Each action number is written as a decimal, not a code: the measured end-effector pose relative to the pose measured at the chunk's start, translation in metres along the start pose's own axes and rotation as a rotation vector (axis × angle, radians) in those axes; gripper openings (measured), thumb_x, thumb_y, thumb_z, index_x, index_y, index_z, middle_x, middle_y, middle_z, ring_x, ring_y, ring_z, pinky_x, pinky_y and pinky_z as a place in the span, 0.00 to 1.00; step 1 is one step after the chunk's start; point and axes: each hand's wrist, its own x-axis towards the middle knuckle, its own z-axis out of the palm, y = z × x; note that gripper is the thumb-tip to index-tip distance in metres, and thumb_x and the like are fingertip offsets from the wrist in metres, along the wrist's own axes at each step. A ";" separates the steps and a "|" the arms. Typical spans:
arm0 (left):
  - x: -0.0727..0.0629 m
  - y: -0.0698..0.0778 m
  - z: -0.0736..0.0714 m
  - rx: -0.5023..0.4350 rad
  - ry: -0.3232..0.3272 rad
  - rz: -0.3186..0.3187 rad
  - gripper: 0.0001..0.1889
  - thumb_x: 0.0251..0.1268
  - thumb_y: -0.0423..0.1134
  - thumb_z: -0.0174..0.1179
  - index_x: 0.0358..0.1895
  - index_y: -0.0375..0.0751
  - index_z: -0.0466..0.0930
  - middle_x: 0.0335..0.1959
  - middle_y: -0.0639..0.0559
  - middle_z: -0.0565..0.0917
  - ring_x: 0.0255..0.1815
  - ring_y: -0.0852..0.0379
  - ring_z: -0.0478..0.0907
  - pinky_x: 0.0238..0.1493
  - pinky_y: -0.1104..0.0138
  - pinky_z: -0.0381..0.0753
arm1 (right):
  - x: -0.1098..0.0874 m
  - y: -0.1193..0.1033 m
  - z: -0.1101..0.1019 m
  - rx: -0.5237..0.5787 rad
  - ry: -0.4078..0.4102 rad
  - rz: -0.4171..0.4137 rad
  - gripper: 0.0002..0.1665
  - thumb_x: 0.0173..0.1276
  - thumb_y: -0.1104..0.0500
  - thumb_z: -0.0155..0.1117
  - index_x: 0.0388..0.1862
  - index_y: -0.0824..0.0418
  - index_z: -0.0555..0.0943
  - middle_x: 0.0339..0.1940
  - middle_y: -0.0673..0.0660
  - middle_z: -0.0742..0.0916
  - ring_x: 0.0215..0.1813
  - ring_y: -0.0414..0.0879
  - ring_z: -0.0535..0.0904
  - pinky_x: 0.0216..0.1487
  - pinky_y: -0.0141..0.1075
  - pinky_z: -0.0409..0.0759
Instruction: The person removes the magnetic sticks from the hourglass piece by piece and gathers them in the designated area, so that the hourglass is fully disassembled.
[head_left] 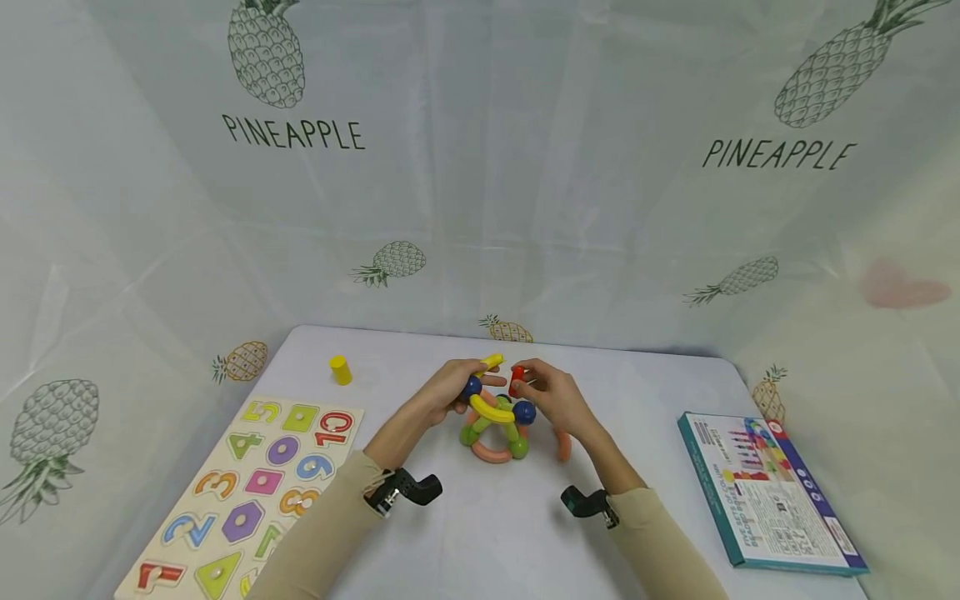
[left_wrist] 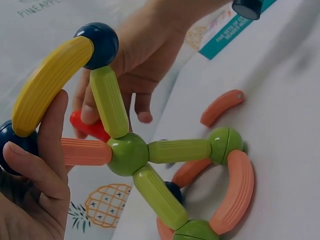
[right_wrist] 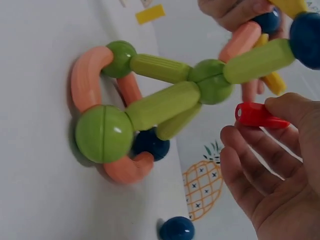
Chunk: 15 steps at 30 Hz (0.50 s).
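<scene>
A magnetic ball-and-stick structure stands on the table, with green balls, green sticks and curved orange sticks in its base. My left hand holds a blue ball at its upper left. From that ball a curved yellow stick runs to another blue ball. A second yellow stick also sticks out by the left fingers. My right hand pinches a short red stick between thumb and fingers, beside the structure and apart from the blue balls.
A loose curved orange stick lies right of the structure. One loose blue ball is on the table. At left are a yellow cylinder and a number-and-shape puzzle board. A flat teal-edged box lies at right.
</scene>
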 end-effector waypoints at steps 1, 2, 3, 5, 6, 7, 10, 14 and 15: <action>0.000 0.000 0.000 0.004 -0.003 0.000 0.27 0.80 0.48 0.44 0.71 0.35 0.69 0.59 0.44 0.84 0.09 0.64 0.64 0.14 0.76 0.63 | -0.001 0.000 -0.003 0.009 -0.001 0.005 0.20 0.73 0.51 0.65 0.61 0.54 0.79 0.45 0.53 0.88 0.44 0.52 0.86 0.42 0.42 0.85; 0.001 0.000 0.000 0.008 -0.007 -0.001 0.27 0.80 0.49 0.44 0.72 0.35 0.68 0.59 0.45 0.84 0.09 0.64 0.64 0.14 0.76 0.62 | -0.002 0.000 -0.006 0.018 -0.006 0.009 0.19 0.73 0.50 0.65 0.60 0.54 0.79 0.44 0.54 0.88 0.44 0.54 0.86 0.42 0.42 0.85; 0.001 0.000 0.000 0.012 -0.007 -0.004 0.27 0.80 0.49 0.44 0.72 0.36 0.69 0.59 0.46 0.84 0.09 0.64 0.64 0.14 0.76 0.63 | -0.003 0.001 -0.010 0.024 -0.012 0.015 0.19 0.74 0.50 0.65 0.59 0.54 0.80 0.44 0.53 0.88 0.45 0.56 0.86 0.41 0.42 0.85; 0.001 0.000 0.000 0.012 -0.002 -0.011 0.27 0.80 0.49 0.44 0.72 0.37 0.69 0.58 0.48 0.85 0.09 0.64 0.65 0.14 0.76 0.63 | -0.006 0.003 -0.017 0.037 -0.036 0.019 0.19 0.74 0.49 0.64 0.58 0.56 0.80 0.44 0.53 0.88 0.46 0.60 0.85 0.42 0.45 0.85; 0.001 0.000 0.000 0.011 0.002 -0.016 0.26 0.80 0.49 0.44 0.72 0.37 0.69 0.58 0.49 0.85 0.09 0.64 0.65 0.14 0.76 0.63 | -0.009 0.004 -0.021 0.041 -0.048 0.023 0.19 0.74 0.49 0.64 0.58 0.57 0.80 0.43 0.53 0.88 0.47 0.62 0.85 0.43 0.46 0.85; 0.001 0.000 0.000 0.011 0.006 -0.017 0.26 0.80 0.49 0.44 0.71 0.37 0.69 0.57 0.49 0.85 0.09 0.64 0.65 0.14 0.75 0.63 | -0.011 0.005 -0.026 0.046 -0.062 0.029 0.20 0.74 0.48 0.64 0.57 0.58 0.81 0.43 0.54 0.88 0.47 0.62 0.84 0.44 0.48 0.85; 0.001 0.000 0.000 0.013 0.012 -0.013 0.26 0.80 0.48 0.44 0.71 0.37 0.70 0.57 0.49 0.86 0.09 0.64 0.66 0.13 0.75 0.63 | -0.021 0.009 -0.038 0.050 -0.114 0.067 0.21 0.74 0.49 0.64 0.57 0.61 0.81 0.43 0.54 0.88 0.47 0.62 0.84 0.49 0.53 0.83; 0.002 -0.001 0.000 0.011 0.012 -0.013 0.26 0.80 0.48 0.44 0.71 0.37 0.70 0.56 0.49 0.86 0.10 0.64 0.66 0.13 0.76 0.63 | -0.035 0.019 -0.051 0.084 -0.239 0.135 0.21 0.74 0.51 0.64 0.57 0.64 0.80 0.43 0.56 0.87 0.45 0.58 0.85 0.50 0.51 0.83; 0.003 -0.001 0.000 0.009 0.013 -0.018 0.26 0.80 0.48 0.45 0.71 0.38 0.70 0.56 0.49 0.86 0.10 0.64 0.66 0.13 0.76 0.63 | -0.038 0.023 -0.053 0.095 -0.281 0.148 0.21 0.74 0.52 0.64 0.57 0.65 0.79 0.42 0.57 0.87 0.44 0.57 0.85 0.49 0.49 0.83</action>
